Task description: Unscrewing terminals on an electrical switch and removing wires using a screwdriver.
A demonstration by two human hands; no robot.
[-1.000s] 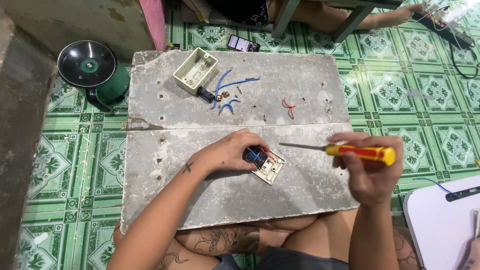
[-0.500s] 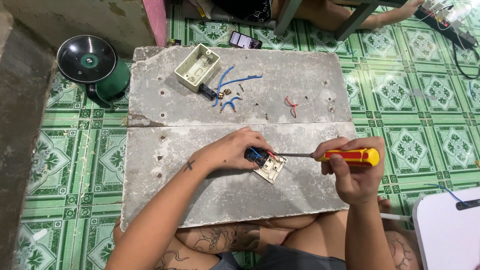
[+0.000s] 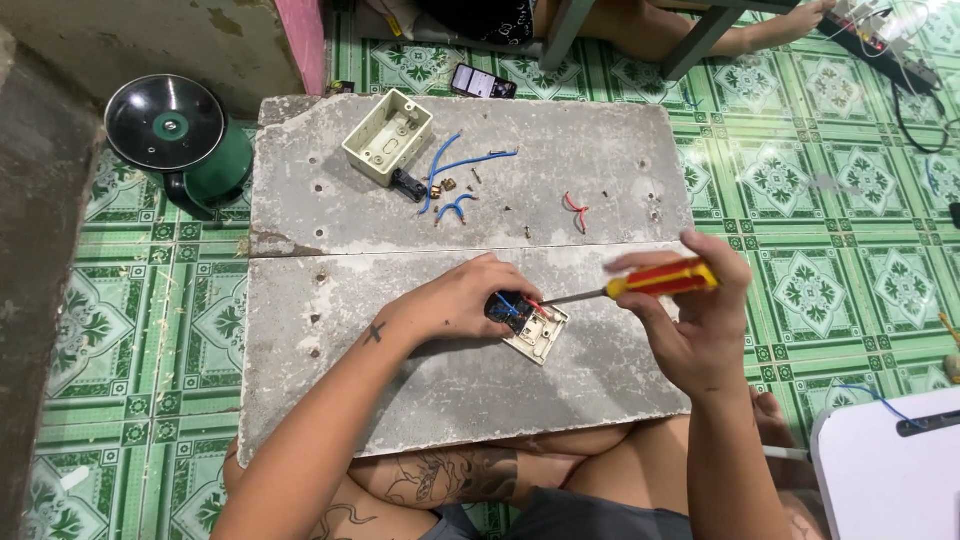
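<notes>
Since a second ago our right hand (image 3: 690, 320) — closed around the screwdriver (image 3: 640, 285) — swung its tip onto the switch (image 3: 535, 328); left hand (image 3: 460, 300) pins that switch to the bench (image 3: 400, 390).

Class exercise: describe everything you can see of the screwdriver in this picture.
The screwdriver has a thick red and yellow handle that looks like plastic, and a thin grey metal shaft. It lies almost level, handle to the right. The right hand grips the handle from below. Its tip meets the small black part on the cream switch plate, which the left hand steadies on the grey slab.
</notes>
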